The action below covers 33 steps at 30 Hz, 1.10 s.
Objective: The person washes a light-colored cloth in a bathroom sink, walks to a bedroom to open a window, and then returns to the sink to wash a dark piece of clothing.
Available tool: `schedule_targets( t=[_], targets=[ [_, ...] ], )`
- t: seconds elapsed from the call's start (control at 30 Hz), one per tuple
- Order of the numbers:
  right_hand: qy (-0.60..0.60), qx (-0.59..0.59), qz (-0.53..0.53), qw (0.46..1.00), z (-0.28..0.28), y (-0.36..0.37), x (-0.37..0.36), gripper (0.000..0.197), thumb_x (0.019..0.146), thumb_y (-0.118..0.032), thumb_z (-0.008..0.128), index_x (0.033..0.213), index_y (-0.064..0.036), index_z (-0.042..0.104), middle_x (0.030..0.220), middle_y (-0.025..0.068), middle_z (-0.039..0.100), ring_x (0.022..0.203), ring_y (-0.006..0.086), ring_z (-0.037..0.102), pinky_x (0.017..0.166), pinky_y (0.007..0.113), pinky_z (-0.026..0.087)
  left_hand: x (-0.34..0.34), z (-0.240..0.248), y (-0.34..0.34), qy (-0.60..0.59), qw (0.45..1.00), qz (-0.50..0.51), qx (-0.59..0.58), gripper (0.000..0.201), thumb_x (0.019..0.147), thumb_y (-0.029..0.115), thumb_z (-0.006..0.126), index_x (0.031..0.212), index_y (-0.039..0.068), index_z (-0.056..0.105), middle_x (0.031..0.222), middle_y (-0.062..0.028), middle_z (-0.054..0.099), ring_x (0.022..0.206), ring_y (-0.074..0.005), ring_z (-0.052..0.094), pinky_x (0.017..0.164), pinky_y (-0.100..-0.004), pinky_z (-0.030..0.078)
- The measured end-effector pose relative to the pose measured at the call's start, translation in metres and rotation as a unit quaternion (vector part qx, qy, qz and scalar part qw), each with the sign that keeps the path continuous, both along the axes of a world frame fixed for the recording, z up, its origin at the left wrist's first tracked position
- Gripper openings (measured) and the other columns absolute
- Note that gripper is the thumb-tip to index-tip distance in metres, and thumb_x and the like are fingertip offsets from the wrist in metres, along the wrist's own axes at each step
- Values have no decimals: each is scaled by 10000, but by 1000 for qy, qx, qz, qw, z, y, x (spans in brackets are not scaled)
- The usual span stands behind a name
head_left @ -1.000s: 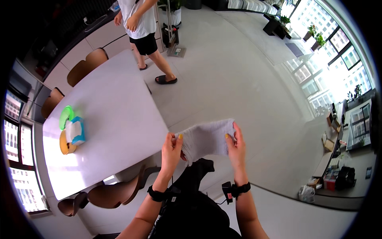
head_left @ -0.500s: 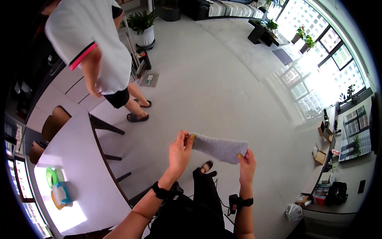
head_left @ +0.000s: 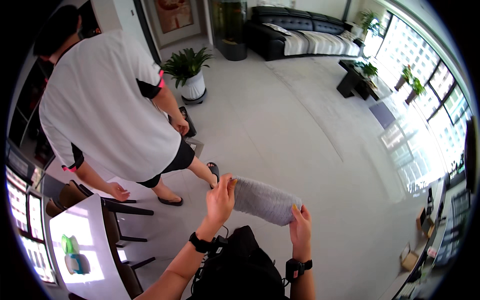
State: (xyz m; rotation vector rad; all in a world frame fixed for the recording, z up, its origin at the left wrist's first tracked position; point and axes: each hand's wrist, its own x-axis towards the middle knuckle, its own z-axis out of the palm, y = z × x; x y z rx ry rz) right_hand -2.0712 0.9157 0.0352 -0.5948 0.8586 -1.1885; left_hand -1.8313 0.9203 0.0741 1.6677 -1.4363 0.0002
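Note:
A grey cloth pad (head_left: 265, 201), long and faintly ribbed, is stretched between my two hands above the floor. My left hand (head_left: 220, 202) pinches its left end between thumb and fingers. At the lower right end, my right hand (head_left: 300, 227) is closed on the edge. The pad slopes down to the right. Each of my wrists wears a black strap with a small device.
A person in a white shirt (head_left: 112, 102) stands close at the left, beside a white table (head_left: 97, 225) with chairs. Farther off are a potted plant (head_left: 192, 85), a black sofa (head_left: 300, 37) and a low black table (head_left: 356, 82). Open boxes (head_left: 409, 257) line the right side.
My view has shifted as I moved forward. The person at the left has turned and stands nearer. The pad stays in both hands and tilts a little more.

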Motion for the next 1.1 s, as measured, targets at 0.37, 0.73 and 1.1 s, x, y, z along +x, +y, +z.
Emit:
schedule_targets(
  t=[0.37,0.73,1.1],
  targets=[
    [63,102,-47,992,-2,-329,-2,447,898,-171,535,1249,65,390,1194,151,493,1105,241,475,935,382,379,-9,-28,-344,65,998,2,-24,132,870,149,562,938,87,468,550,-105,534,454,-276,526,400,-347,379],
    [510,-151,-159,832,-10,-654,33,193,923,-190,468,933,2,454,609,65,434,549,123,388,499,298,337,22,-40,-644,82,989,-50,115,142,889,187,524,938,80,445,591,-121,560,517,-315,565,447,-386,426],
    [395,-222,70,889,-9,-1030,252,156,904,-186,510,913,-36,469,524,30,350,470,106,313,442,294,277,206,-21,-914,81,970,209,90,158,904,190,507,970,59,451,543,-128,522,482,-312,529,447,-392,391]
  ],
)
